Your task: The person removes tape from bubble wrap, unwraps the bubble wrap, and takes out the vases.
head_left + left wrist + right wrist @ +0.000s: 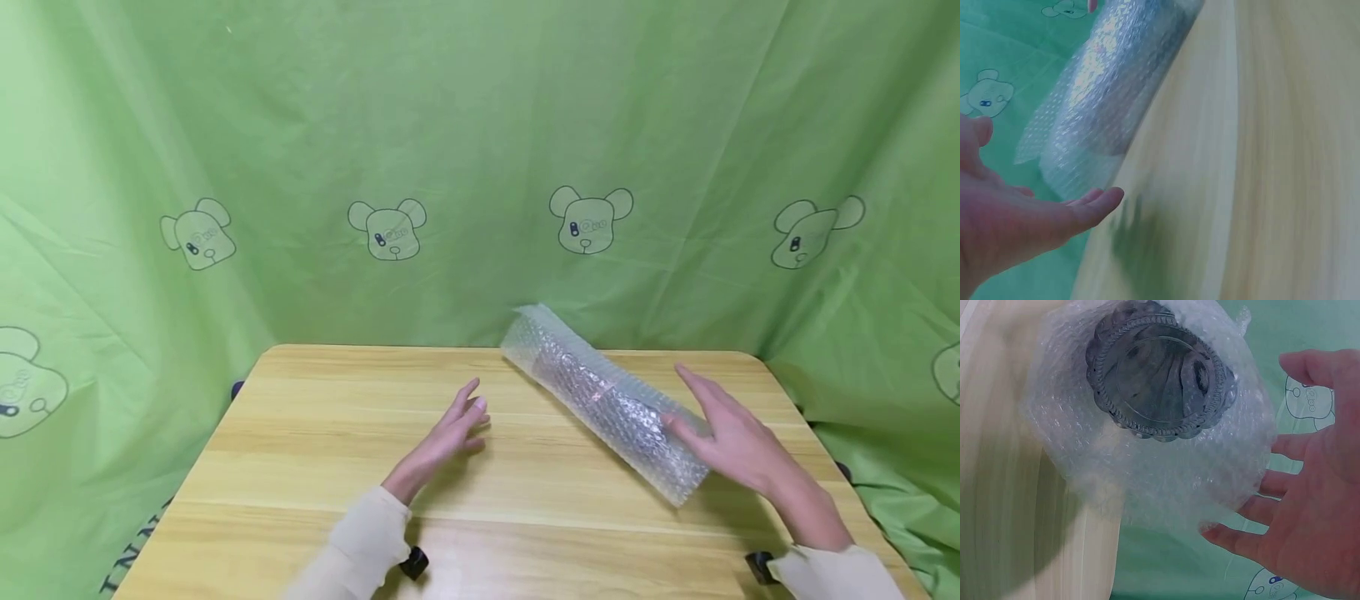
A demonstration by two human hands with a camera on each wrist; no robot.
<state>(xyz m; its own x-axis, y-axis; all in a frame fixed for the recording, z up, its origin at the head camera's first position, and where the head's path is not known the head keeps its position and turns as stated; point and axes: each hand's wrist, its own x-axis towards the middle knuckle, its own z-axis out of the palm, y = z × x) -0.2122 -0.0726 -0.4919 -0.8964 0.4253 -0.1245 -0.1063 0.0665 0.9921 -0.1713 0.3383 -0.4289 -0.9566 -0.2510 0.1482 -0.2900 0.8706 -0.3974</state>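
A green curtain [480, 125] printed with bear heads hangs behind and around a pale wooden table [337, 400] with rounded far corners. Over the table's right half a long roll of clear bubble wrap [600, 392] lies slantwise, its far end overlapping the back edge and its near end pointing toward the person's right side; whether its whole length rests on the wood cannot be told. Inside, seen from the right wrist, is a clear glass vessel [1157, 381], its scalloped round base facing out through the end of the wrap. The step in hand looks like handling or setting straight this wrapped glass; the next move seems to call for both palms coming in around the roll, gently, since the glass could slip out at that end. The right hand [735, 437] is at the roll's near end, fingers extended and thumb spread, the thumb overlapping the wrap in the head view; its fingertips meet the wrap's edge in the wrist view, though firm contact cannot be confirmed. The left hand [448, 429] hovers over the middle of the table, well apart from the roll, palm turned inward, fingers loosely spread and holding nothing. Near each cream sleeve cuff [378, 525] is a small black device [414, 563].
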